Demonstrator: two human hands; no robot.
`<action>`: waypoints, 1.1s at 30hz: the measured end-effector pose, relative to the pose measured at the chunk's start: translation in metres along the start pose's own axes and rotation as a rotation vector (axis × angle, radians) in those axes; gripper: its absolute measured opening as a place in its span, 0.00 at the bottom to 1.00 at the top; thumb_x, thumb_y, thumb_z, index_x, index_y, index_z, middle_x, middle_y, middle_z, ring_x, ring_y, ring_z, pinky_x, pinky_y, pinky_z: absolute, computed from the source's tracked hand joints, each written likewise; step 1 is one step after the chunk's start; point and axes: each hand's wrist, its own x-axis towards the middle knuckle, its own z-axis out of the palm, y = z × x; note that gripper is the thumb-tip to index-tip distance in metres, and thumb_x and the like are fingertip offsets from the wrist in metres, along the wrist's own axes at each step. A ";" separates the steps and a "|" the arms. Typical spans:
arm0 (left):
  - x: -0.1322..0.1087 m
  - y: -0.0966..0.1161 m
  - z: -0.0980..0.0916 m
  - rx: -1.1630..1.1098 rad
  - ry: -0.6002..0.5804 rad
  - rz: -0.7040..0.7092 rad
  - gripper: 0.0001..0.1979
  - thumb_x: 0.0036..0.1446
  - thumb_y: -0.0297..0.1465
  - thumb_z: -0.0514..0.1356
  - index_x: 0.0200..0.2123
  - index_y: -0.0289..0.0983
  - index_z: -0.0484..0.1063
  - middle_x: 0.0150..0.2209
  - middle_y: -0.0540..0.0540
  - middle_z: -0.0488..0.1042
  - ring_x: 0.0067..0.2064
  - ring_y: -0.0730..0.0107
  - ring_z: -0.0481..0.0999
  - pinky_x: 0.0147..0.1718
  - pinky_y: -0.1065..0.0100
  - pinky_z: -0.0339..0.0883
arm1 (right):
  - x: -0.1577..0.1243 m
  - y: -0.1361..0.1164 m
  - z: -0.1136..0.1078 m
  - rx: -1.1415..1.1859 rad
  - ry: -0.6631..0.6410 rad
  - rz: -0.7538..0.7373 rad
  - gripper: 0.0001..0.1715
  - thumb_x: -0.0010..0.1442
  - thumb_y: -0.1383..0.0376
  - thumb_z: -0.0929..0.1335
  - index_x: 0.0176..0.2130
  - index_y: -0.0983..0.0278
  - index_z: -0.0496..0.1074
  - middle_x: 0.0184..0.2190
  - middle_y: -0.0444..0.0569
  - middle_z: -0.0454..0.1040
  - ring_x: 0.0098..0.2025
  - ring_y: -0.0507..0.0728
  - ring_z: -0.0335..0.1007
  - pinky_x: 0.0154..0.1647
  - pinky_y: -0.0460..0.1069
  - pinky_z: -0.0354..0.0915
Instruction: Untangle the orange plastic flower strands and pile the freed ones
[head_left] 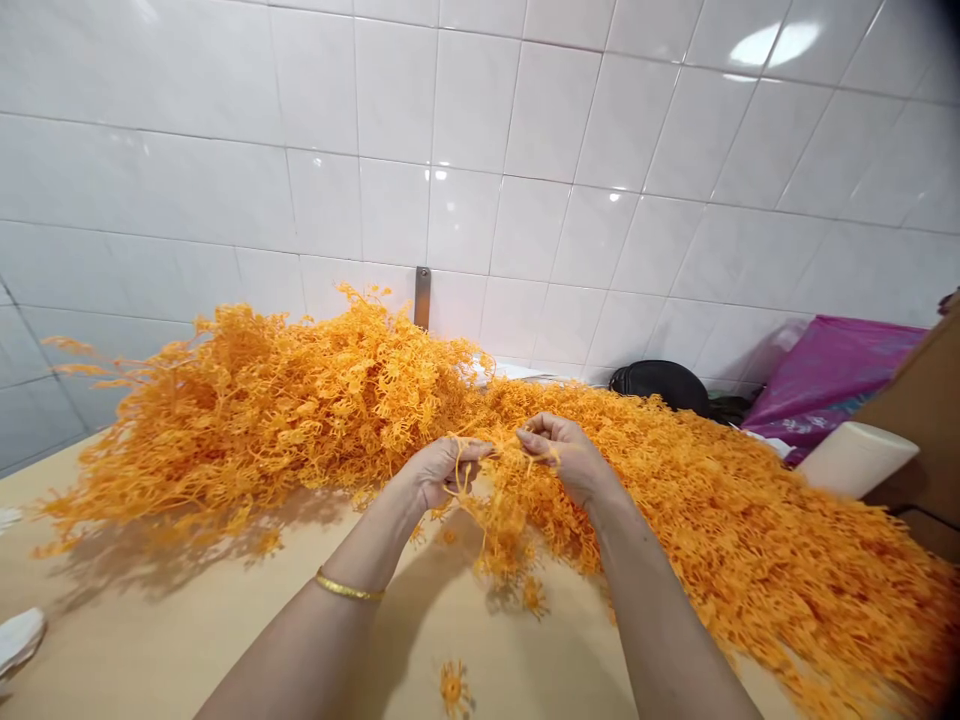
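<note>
Our left hand (450, 468) and right hand (564, 455) pinched orange sprigs (501, 525), probably for fingertip control. We had orange piles (300, 400) alongside, likely for reach.

A spindly orange sprig (501, 520) is pinched in the left hand (442, 468) and right hand (568, 457), spidery florets (501, 560) trailing below. A tall, tangled orange heap (285, 410) rises left of the left hand; a lower orange pile (750, 510) spreads right of the right hand. One loose floret (454, 688) lies on the near side of both.
</note>
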 end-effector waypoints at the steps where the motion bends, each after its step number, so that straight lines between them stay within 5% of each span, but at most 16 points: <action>1: 0.001 -0.001 0.001 0.036 0.011 -0.026 0.07 0.39 0.28 0.60 0.23 0.33 0.64 0.10 0.58 0.49 0.12 0.86 0.42 0.13 0.76 0.33 | 0.003 0.004 0.002 -0.004 0.089 -0.040 0.14 0.40 0.59 0.69 0.21 0.66 0.62 0.14 0.38 0.60 0.17 0.46 0.56 0.20 0.43 0.56; 4: 0.003 -0.004 0.000 0.135 0.008 -0.060 0.07 0.39 0.29 0.60 0.22 0.34 0.63 0.10 0.59 0.49 0.12 0.86 0.40 0.13 0.75 0.31 | 0.009 0.012 -0.001 -0.020 0.361 -0.128 0.13 0.42 0.60 0.67 0.20 0.65 0.60 0.13 0.36 0.57 0.15 0.46 0.54 0.18 0.43 0.55; 8: 0.005 -0.007 -0.010 0.193 0.000 -0.101 0.10 0.37 0.30 0.61 0.20 0.33 0.62 0.10 0.59 0.47 0.13 0.86 0.40 0.14 0.75 0.30 | 0.009 0.006 -0.034 0.179 0.825 -0.132 0.09 0.47 0.62 0.63 0.25 0.62 0.56 0.12 0.35 0.57 0.15 0.47 0.58 0.21 0.46 0.62; 10: 0.006 -0.009 -0.014 0.141 -0.014 -0.098 0.13 0.36 0.32 0.62 0.19 0.35 0.58 0.10 0.60 0.47 0.13 0.86 0.40 0.14 0.75 0.30 | 0.007 -0.002 -0.047 0.294 0.904 -0.119 0.09 0.46 0.64 0.64 0.27 0.61 0.55 0.14 0.35 0.59 0.15 0.47 0.59 0.22 0.47 0.64; 15: 0.010 -0.015 -0.014 0.067 -0.119 -0.087 0.15 0.37 0.30 0.62 0.18 0.36 0.54 0.12 0.60 0.46 0.13 0.86 0.39 0.14 0.76 0.29 | 0.005 -0.006 -0.031 0.220 0.538 -0.018 0.13 0.44 0.62 0.66 0.32 0.61 0.61 0.18 0.38 0.61 0.18 0.47 0.59 0.24 0.46 0.63; 22: 0.004 -0.006 -0.012 -0.012 -0.088 -0.025 0.13 0.39 0.29 0.61 0.19 0.36 0.55 0.11 0.59 0.48 0.13 0.86 0.40 0.14 0.76 0.32 | 0.001 -0.001 -0.019 -0.152 0.040 -0.069 0.23 0.41 0.55 0.68 0.37 0.63 0.65 0.25 0.42 0.62 0.28 0.49 0.59 0.31 0.46 0.59; 25: 0.004 -0.007 -0.012 0.035 -0.147 -0.028 0.13 0.41 0.29 0.60 0.19 0.35 0.55 0.12 0.59 0.47 0.13 0.86 0.39 0.14 0.76 0.31 | -0.002 -0.001 -0.020 -0.318 -0.085 -0.110 0.27 0.41 0.56 0.69 0.41 0.61 0.64 0.29 0.44 0.64 0.31 0.51 0.60 0.32 0.47 0.58; 29: 0.004 -0.010 -0.011 0.130 -0.142 -0.013 0.07 0.44 0.30 0.57 0.22 0.35 0.60 0.11 0.59 0.44 0.13 0.84 0.38 0.14 0.75 0.30 | -0.002 0.001 -0.016 -0.405 -0.232 -0.156 0.18 0.45 0.58 0.67 0.36 0.63 0.67 0.24 0.42 0.63 0.26 0.49 0.57 0.28 0.46 0.56; 33: 0.003 -0.008 -0.007 0.193 -0.067 0.008 0.06 0.43 0.30 0.58 0.24 0.34 0.64 0.11 0.59 0.46 0.14 0.85 0.39 0.15 0.74 0.31 | 0.001 0.005 -0.011 -0.423 -0.224 -0.174 0.12 0.48 0.59 0.65 0.32 0.64 0.67 0.19 0.40 0.60 0.22 0.48 0.54 0.24 0.45 0.53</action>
